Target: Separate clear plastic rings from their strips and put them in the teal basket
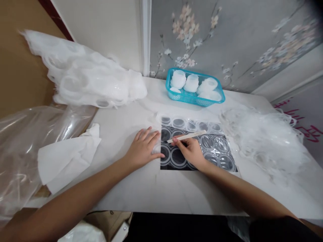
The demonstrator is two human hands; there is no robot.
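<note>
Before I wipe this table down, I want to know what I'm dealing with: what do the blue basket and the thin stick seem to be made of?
The blue basket looks like glossy plastic: its walls are see-through and perforated. The thin stick, held in the right hand, is pale and matt, perhaps wood or plastic; the picture leaves that open.

The right hand (190, 151) is covering part of the ringed sheet (179, 158), and its lower fingers are hiding behind the palm. The picture's edge is cutting off the clear plastic (22, 144) and the pink marks (311, 132). The translucent heap (264, 141) is blurring, its separate pieces perhaps being rings. Stacking is hiding the lower white pieces in the blue basket (194, 99).
</note>
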